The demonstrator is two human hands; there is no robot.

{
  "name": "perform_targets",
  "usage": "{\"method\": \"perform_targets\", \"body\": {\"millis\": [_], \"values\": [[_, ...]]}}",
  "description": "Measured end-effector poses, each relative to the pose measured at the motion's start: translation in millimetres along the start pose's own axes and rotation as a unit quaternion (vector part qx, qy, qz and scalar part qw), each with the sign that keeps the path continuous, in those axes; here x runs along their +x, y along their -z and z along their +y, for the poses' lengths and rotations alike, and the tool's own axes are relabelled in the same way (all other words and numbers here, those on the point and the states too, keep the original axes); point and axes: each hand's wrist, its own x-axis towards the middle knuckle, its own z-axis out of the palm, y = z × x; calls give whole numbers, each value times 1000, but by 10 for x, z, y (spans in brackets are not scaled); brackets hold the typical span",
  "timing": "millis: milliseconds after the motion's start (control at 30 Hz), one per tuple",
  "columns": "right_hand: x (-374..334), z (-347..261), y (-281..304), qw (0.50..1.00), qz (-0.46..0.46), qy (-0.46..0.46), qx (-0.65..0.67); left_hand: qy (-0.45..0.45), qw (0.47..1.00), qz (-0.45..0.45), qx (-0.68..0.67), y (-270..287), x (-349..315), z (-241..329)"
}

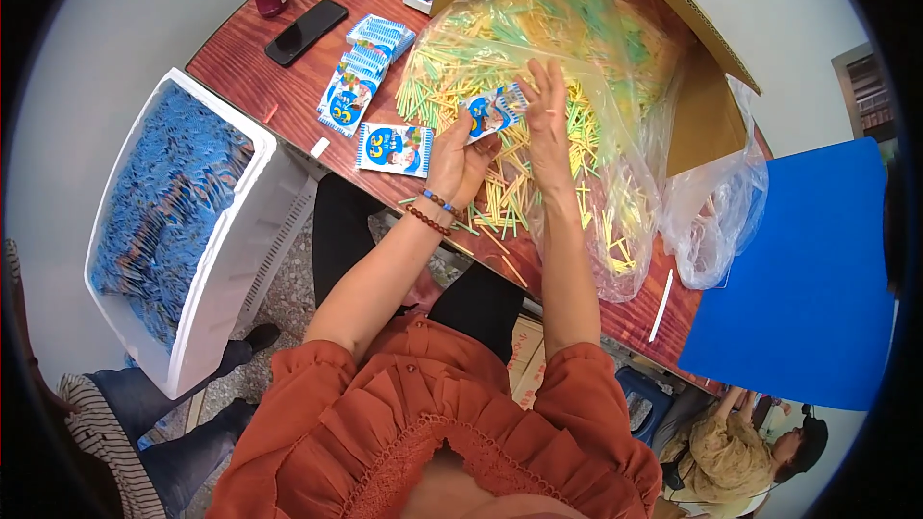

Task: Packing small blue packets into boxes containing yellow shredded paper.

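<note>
Blue-and-white packet (491,113), pinched in the left hand (463,161) above loose pale sticks (507,200).

Little weight is to be expected, and the thin, shiny wrapper would probably flex, crease and slip under a slack grip; if brittle contents are enclosed, hard squeezing is best avoided. Hold is best taken across the flat faces near one end, as is done by the left thumb and fingers at the near end. The packet is held at a slant between the hands, its far end just beside the right hand (546,130), whose fingers are opened and raised; whether that end is touched cannot be told for certain from this angle. Another packet (394,150) is laid flat on the red table (231,53), left of the left hand.
</note>
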Motion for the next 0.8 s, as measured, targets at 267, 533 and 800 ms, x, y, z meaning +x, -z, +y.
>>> {"method": "perform_targets", "body": {"millis": [267,533,800], "values": [[-7,-30,-19,967,-44,7,-251,18,995,-50,-82,-17,47,24],[322,-244,-2,949,-90,-68,-295,-43,997,-49,-35,96,39,352],[324,-191,-57,996,2,-46,-78,-52,997,-32,-35,134,46,418]]}}
